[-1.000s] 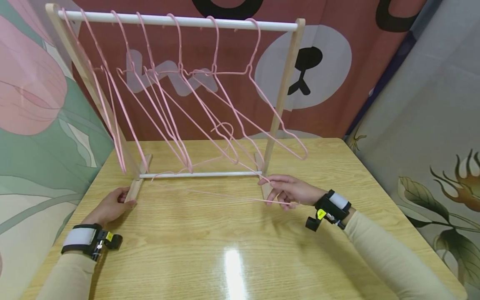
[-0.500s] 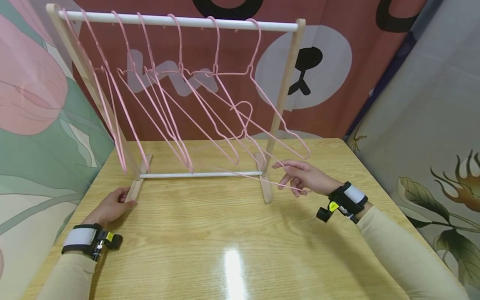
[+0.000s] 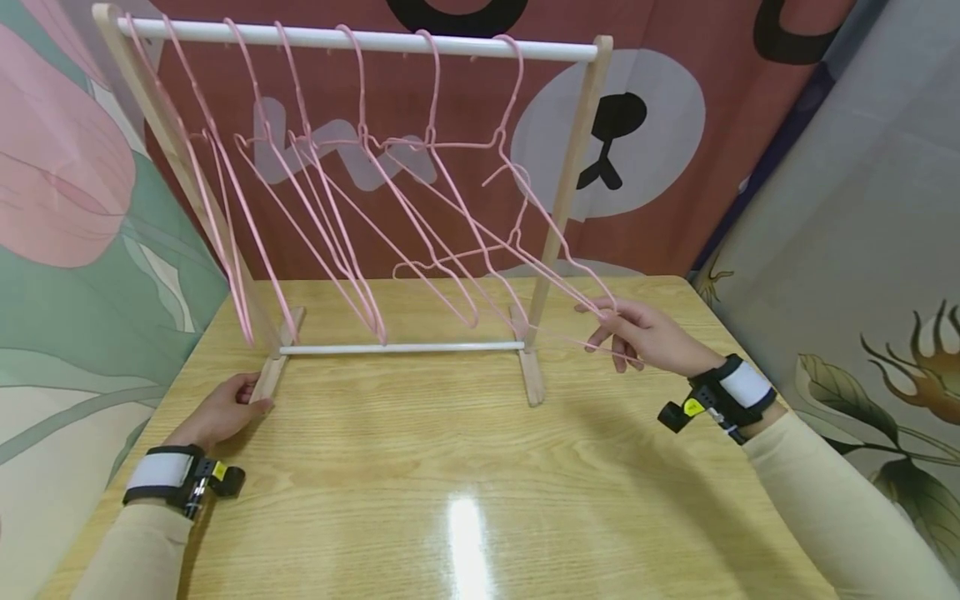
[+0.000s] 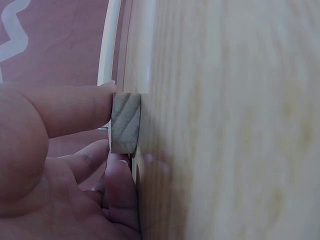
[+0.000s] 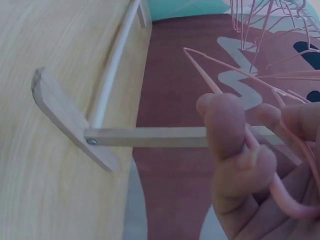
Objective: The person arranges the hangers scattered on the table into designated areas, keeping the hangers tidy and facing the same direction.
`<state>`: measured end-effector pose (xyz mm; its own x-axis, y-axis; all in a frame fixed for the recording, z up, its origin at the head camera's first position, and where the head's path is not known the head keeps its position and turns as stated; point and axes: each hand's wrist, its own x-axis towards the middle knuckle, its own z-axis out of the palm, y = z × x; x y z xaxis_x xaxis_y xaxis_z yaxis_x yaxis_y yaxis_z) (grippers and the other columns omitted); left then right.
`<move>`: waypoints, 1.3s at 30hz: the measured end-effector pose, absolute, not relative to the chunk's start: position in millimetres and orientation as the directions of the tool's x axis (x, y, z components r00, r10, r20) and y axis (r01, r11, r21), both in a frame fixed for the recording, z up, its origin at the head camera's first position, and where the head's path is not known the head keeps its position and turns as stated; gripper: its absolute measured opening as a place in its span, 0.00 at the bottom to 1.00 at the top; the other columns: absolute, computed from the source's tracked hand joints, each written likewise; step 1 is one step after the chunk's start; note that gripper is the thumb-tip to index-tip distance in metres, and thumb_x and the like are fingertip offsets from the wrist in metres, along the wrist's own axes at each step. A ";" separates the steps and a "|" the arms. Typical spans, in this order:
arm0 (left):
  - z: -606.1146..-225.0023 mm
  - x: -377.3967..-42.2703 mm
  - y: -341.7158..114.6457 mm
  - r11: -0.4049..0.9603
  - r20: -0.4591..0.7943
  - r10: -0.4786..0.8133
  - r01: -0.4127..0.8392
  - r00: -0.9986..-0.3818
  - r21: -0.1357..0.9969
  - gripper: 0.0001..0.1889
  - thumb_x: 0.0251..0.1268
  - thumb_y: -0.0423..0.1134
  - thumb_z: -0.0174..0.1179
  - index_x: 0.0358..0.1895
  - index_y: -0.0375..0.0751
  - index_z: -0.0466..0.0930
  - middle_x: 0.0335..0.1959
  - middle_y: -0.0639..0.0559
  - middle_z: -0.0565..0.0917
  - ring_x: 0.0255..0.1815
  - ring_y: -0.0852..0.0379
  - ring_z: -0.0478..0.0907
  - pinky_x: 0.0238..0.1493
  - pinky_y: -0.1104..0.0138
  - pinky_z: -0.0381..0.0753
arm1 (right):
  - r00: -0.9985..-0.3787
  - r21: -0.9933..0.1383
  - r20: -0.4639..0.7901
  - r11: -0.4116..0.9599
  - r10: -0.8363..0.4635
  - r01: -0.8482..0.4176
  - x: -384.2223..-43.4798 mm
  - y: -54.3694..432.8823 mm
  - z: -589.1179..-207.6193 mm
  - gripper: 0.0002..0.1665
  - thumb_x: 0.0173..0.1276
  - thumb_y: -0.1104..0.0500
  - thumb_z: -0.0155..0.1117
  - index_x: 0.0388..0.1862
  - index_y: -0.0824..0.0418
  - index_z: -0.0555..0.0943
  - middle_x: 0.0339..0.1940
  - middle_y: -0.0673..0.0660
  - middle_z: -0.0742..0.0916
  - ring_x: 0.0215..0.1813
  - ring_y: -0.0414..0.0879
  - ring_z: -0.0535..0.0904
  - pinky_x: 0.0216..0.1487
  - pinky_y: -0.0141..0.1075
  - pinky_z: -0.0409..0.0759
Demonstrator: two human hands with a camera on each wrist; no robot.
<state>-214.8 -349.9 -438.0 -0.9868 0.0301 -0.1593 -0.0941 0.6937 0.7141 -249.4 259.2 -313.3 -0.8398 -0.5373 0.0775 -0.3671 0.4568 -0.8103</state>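
My right hand (image 3: 648, 333) pinches the lower corner of a pink wire hanger (image 5: 286, 202) between thumb and fingers. That hanger is raised off the table; its hook (image 3: 519, 218) points up and left, below the top rail and overlapping the hanging hangers in the head view. On the left, my left hand (image 3: 221, 412) grips the front end of the wooden foot (image 4: 125, 122) of a small clothes rack, thumb on one side and fingers on the other. Several pink hangers (image 3: 258, 233) hang by their hooks from the rack's white top rail (image 3: 315, 35).
The rack has wooden side posts (image 3: 581, 150), a right foot (image 3: 532, 379) and a white lower bar (image 3: 405, 348). It stands on a wood-grain table (image 3: 375, 483). Behind is a red-brown cloth (image 3: 660, 242) with a bear print; patterned curtains flank both sides.
My right hand has risen and moved right and away from me with the hanger, whose hook has swung up toward the top rail. My left hand stays on the rack's foot.
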 end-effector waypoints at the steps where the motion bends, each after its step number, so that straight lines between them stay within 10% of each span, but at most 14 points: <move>1: -438.0 -214.8 -349.7 0.693 -0.162 0.027 -0.098 -0.986 0.714 0.33 0.78 0.36 0.54 0.71 0.13 0.53 0.50 0.30 0.69 0.49 0.39 0.66 0.45 0.60 0.68 | -0.841 -0.802 0.086 0.464 -0.534 -0.377 -248.4 259.9 -311.0 0.25 0.86 0.55 0.42 0.74 0.65 0.69 0.41 0.66 0.87 0.21 0.55 0.79 0.18 0.37 0.73; 39: -436.4 -215.3 -348.6 0.701 -0.178 0.016 -0.116 -0.984 0.703 0.32 0.77 0.36 0.54 0.71 0.15 0.53 0.49 0.31 0.68 0.50 0.38 0.66 0.46 0.57 0.68 | -0.863 -0.638 0.399 0.583 -0.309 -0.503 -230.0 274.3 -226.5 0.21 0.84 0.56 0.48 0.70 0.54 0.76 0.35 0.47 0.89 0.23 0.51 0.80 0.19 0.34 0.72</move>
<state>-215.3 -348.6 -436.4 -0.9839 0.0163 -0.1782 -0.1158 0.7015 0.7032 -230.0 274.3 -226.5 -0.8635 -0.3089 0.3988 -0.5032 0.5828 -0.6381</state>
